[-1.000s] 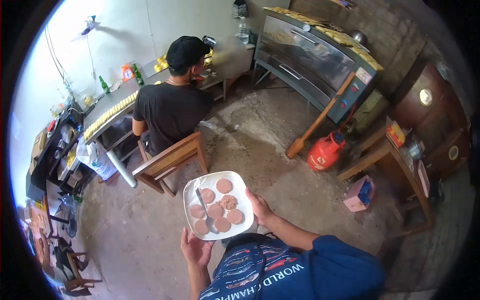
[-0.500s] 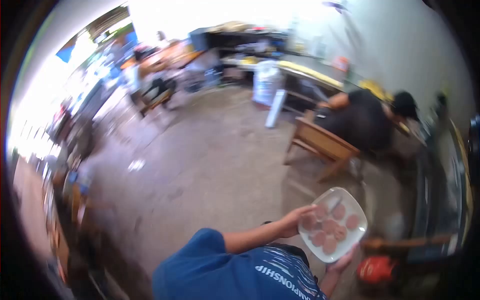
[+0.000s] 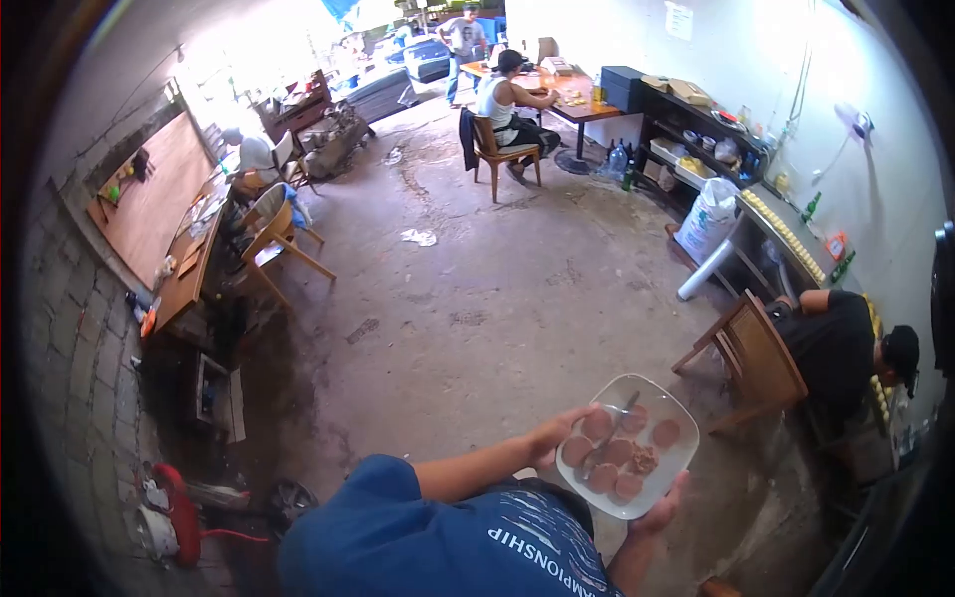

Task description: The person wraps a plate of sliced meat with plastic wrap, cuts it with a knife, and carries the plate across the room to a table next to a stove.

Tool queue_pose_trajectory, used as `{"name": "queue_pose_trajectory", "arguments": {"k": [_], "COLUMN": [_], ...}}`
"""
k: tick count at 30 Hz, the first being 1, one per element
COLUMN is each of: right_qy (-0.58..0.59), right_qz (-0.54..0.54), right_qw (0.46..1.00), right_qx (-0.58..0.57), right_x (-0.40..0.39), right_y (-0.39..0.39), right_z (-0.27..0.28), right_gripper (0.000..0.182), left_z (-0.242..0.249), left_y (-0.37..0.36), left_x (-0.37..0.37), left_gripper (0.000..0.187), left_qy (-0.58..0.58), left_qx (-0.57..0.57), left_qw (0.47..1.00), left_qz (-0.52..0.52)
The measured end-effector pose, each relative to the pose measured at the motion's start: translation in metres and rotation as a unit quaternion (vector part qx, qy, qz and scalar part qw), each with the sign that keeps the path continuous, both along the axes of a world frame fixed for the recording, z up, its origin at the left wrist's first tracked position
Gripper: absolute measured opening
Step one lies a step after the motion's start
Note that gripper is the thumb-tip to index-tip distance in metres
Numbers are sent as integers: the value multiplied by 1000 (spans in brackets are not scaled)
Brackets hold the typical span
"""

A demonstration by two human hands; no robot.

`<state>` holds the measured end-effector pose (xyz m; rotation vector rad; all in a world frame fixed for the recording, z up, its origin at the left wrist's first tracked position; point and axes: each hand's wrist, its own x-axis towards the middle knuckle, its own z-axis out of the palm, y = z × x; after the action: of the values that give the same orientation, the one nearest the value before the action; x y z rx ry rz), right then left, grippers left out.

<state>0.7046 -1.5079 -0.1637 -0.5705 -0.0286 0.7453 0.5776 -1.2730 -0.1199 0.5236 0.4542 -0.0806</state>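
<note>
My left hand [image 3: 555,436] and my right hand [image 3: 665,505] hold a white square plate [image 3: 655,396] with rounded corners, one at each side. The fingers are partly hidden at the plate's rim. On the plate lie several round, pinkish-brown discs [image 3: 666,433], like meat slices or patties, and one rough, crumbly lump [image 3: 645,459]. A thin grey utensil [image 3: 629,403] lies across them; its kind is not clear. The plate is held in front of my blue shirt, above the concrete floor.
Close at right, a person in black [image 3: 836,343] bends over beside a wooden chair [image 3: 751,358]. Along the right wall, a bench bears a row of pale pieces [image 3: 786,234]. Further off, people are at a table [image 3: 587,111] and a left-hand desk [image 3: 184,269]. A red machine [image 3: 179,512] stands lower left.
My view has swung to the right-hand side's opposite, leftward, so the room's things appear further right. The plate stays in both hands and sits slightly further left in view.
</note>
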Motion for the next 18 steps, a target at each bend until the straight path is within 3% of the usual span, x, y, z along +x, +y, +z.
{"name": "queue_pose_trajectory", "arguments": {"k": [1, 3, 7, 10, 12, 16, 18], "right_qy": [-27, -30, -31, -7, -13, -69, -23], "right_qz": [-24, -2, 28, 60, 72, 118, 164], "right_qw": [998, 999, 999, 998, 997, 990, 986], "right_qx": [-44, -25, -17, 1, -5, -37, -35], "right_x": [-21, -37, -47, -62, -92, -134, -166], "right_y": [11, 18, 23, 44, 76, 153, 202], "right_z": [23, 32, 36, 42, 41, 26, 37], "right_gripper": [65, 66, 66, 65, 66, 66, 63], "left_z": [4, 8, 37, 31, 10, 42, 34], "left_y": [6, 9, 10, 24, 55, 102, 132], "left_x": [-11, -25, -52, -77, -116, -202, -252], "left_gripper": [65, 62, 64, 65, 71, 65, 64], "left_qy": [20, 30, 21, -5, 16, 18, -5], "left_qx": [27, 90, 83, 84, 103, 92, 91], "left_qw": [999, 994, 994, 995, 990, 978, 971], "left_qz": [15, 62, 63, 55, 93, 186, 221]}}
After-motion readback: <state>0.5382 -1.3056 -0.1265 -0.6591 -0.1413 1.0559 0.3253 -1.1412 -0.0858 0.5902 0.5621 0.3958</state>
